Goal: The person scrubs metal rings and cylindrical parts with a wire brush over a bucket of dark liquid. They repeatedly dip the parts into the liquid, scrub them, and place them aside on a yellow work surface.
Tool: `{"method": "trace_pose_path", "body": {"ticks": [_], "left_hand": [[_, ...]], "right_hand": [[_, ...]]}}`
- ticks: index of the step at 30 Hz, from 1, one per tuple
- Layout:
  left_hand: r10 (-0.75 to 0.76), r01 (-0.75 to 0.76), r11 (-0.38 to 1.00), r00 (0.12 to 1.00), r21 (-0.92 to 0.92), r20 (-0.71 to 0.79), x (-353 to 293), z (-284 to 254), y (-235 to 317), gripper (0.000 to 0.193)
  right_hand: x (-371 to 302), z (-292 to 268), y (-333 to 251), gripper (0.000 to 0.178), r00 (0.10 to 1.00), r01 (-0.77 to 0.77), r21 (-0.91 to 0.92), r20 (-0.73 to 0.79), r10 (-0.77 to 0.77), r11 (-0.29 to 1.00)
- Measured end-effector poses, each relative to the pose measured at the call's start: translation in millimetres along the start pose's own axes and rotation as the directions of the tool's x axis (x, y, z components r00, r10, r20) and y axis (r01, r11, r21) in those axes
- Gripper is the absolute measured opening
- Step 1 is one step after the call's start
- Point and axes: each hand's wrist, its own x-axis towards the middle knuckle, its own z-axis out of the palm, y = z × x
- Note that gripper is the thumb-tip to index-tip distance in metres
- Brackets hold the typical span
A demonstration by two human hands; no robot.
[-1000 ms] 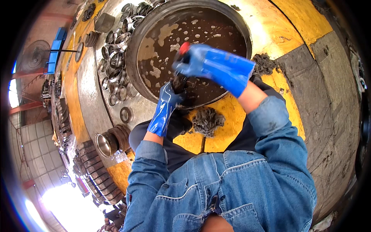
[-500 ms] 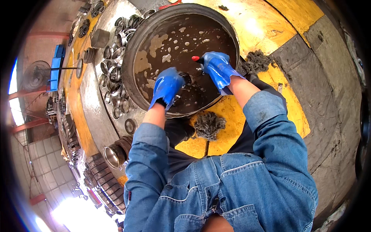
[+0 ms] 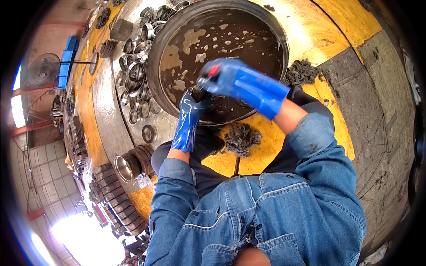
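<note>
My left hand (image 3: 192, 107), in a wet blue rubber glove, is closed on a dark metal ring (image 3: 199, 94) over the near left part of a large round basin (image 3: 153, 73). My right hand (image 3: 225, 76), gloved the same way and smeared by motion, is wrapped round a tool with a red-ended black handle (image 3: 214, 71). It sits just above and right of the left hand, and the tool's working end is hidden between the hands. Brown liquid (image 3: 239, 42) with patches of pale foam lies in the basin.
Many shiny metal rings (image 3: 133, 84) are heaped left of the basin, with one ring (image 3: 149, 133) apart. Wads of grey metal shavings (image 3: 242, 140) lie by my feet and at the basin's right (image 3: 304, 72). A metal bowl (image 3: 126, 168) and stacked dark rings (image 3: 116, 195) stand lower left.
My right hand has swung left with the tool, up to my left hand. The left hand has turned upward and lifted the ring from the liquid. The view has shifted slightly.
</note>
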Motion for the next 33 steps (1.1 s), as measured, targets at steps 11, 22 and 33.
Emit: {"method": "trace_pose_path", "body": {"ticks": [11,22,33], "left_hand": [[-0.029,0.043,0.987,0.995,0.157,-0.091,1,-8,-14,0.049],[-0.066,0.068,0.975,0.998,0.210,-0.014,8,0,3,0.046],[0.011,0.002,0.977,0.998,0.214,-0.060,-1,-3,-6,0.043]], "right_hand": [[8,-23,-12,0.029,0.982,-0.169,0.131,0.112,0.155,0.977],[9,-42,67,0.038,0.911,-0.408,-0.032,-0.073,0.405,0.912],[12,-24,55,0.037,0.948,-0.317,0.078,0.039,0.315,0.945]]}}
